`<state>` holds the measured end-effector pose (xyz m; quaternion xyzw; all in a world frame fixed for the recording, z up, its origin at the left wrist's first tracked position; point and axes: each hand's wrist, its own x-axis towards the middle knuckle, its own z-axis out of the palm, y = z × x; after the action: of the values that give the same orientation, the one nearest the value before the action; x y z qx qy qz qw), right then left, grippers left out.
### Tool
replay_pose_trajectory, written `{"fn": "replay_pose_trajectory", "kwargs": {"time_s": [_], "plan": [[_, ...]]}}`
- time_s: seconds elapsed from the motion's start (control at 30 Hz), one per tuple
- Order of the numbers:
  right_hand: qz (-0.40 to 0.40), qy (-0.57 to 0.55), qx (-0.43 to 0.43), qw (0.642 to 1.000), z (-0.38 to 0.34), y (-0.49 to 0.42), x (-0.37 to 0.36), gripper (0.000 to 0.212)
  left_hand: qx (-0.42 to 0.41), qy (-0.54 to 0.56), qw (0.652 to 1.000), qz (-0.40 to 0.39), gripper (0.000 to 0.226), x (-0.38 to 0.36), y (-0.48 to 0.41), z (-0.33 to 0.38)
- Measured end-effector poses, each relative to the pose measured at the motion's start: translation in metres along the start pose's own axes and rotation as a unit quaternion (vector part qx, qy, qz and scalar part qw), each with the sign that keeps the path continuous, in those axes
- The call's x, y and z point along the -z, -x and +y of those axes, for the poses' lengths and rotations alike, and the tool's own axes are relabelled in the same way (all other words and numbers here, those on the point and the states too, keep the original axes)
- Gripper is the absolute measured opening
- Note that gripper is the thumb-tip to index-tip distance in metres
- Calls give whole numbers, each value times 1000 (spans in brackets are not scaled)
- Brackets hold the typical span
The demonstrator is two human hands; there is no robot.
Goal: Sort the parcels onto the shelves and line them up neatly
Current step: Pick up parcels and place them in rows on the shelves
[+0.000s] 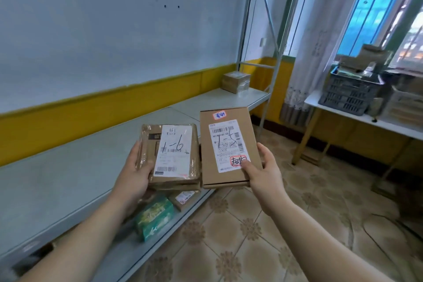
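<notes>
A grey upper shelf (pixel 68 178) is seen running from 7 o'clock towards 1 o'clock along the wall. Over its front edge, a taped brown parcel marked 1-6 (pixel 174 155) is gripped by the left hand (pixel 135 176), whose fingers are curled round the parcel's left edge. On the lower shelf (pixel 142 249), at 6 o'clock from that parcel, a green box (pixel 154 217) and a small brown parcel (pixel 185 199) are laid side by side. Just beside the taped parcel, at its 3 o'clock, a flat cardboard box marked 1-5 (pixel 229 149) is held by the right hand (pixel 265 174): the thumb is pressed on the label's lower corner and the fingers are wrapped round the right edge. Both are held label-up. At the upper shelf's far end, at 12 o'clock from the flat box, a taped carton (pixel 235 81) is set by the wall. Further right, at 2 o'clock, a dark slatted crate (pixel 350 96) is stood on a white surface (pixel 366 121).
</notes>
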<state>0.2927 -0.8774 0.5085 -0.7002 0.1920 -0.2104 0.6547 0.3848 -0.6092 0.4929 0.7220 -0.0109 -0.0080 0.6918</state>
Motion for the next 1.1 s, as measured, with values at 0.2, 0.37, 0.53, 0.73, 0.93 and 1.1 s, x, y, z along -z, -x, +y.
{"fn": "replay_pose_trajectory", "kwargs": {"time_s": [0.2,0.37,0.53,0.73,0.93,1.1], "plan": [[10,4,-8,1000,17,-88,8,54,4,-27,1000,0,56,-50,-69,-5],[4,15,4,1000,27,-188,24,55,13,-16,1000,-13,58,-113,-141,2],[0,29,2,1000,29,-295,45,53,2,-30,999,-23,56,-186,-214,13],[-24,49,-10,998,30,-401,51,51,6,-43,999,-14,57,-248,-296,13],[-36,46,-35,998,56,-496,30,53,14,-49,998,-24,57,-280,-396,-12],[-19,54,-62,996,74,-588,20,53,37,-51,998,-32,58,-319,-502,-28]]}}
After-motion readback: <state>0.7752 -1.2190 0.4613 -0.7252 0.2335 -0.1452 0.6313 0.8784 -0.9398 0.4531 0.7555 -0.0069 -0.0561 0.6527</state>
